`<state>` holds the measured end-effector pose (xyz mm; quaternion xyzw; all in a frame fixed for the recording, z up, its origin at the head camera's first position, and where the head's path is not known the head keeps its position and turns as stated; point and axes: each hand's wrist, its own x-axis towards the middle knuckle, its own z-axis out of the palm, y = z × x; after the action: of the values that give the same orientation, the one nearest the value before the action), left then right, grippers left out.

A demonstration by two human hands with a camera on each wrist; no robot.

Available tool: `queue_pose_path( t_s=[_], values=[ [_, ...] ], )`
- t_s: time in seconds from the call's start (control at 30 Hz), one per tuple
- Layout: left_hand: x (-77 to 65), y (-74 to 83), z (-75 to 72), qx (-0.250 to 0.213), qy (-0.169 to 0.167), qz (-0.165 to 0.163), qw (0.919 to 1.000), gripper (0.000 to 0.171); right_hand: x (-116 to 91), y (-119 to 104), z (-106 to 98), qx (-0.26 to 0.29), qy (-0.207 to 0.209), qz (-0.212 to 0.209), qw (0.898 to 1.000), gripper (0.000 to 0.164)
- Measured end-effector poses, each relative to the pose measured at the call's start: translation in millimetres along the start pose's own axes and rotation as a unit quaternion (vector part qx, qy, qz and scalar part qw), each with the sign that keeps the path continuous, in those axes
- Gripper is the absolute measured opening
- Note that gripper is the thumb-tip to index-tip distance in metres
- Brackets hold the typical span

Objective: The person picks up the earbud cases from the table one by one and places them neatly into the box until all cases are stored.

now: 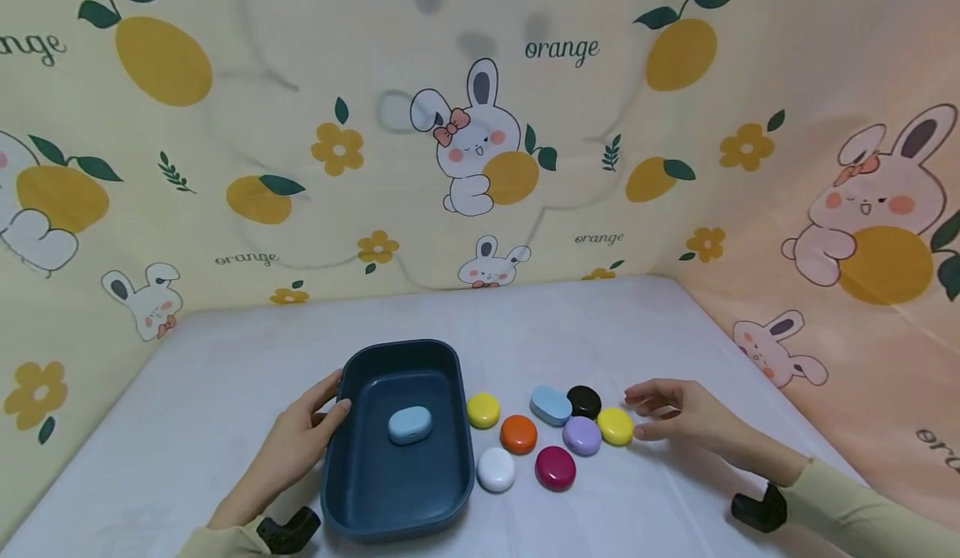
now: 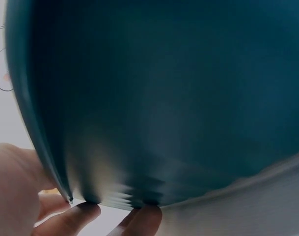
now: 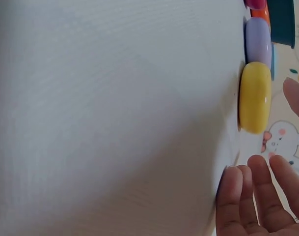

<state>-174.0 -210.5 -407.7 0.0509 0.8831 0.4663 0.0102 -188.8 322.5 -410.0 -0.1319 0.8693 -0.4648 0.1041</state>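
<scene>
A dark blue rectangular tray (image 1: 397, 500) with rounded corners holds one light blue oval piece (image 1: 409, 425) with a thin seam. My left hand (image 1: 294, 440) grips the tray's left side, thumb at the rim and fingertips (image 2: 145, 221) against the outer wall. My right hand (image 1: 693, 420) stands with parted, lightly bent fingers just right of a glossy yellow round piece (image 1: 616, 426), holding nothing. In the right wrist view, a gap shows between its fingers (image 3: 261, 179) and that yellow piece (image 3: 255, 98). Beside it lie a purple piece (image 1: 582, 435) and a black piece (image 1: 583, 401).
Between tray and right hand, more glossy pieces lie on the white cloth (image 1: 637, 508): a yellow one (image 1: 483, 410), an orange one (image 1: 519, 434), a white one (image 1: 496, 469), a dark red one (image 1: 556, 468) and a light blue oval (image 1: 551, 406). A printed curtain (image 1: 375, 33) rises behind.
</scene>
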Motion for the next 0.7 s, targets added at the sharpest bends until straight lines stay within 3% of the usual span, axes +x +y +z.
queue_pose_path(
  t_s=[0.47,0.7],
  values=[
    [-1.0,4.5,1.1,0.002,0.007,-0.002,1.0,0.059,4.1,2.8,4.5,0.014,-0.015,-0.013,1.0,0.055],
    [1.0,3.9,1.5,0.005,0.006,-0.02,0.9998,0.06,8.6,3.9,5.3,0.016,-0.035,0.005,0.999,0.056]
  ],
)
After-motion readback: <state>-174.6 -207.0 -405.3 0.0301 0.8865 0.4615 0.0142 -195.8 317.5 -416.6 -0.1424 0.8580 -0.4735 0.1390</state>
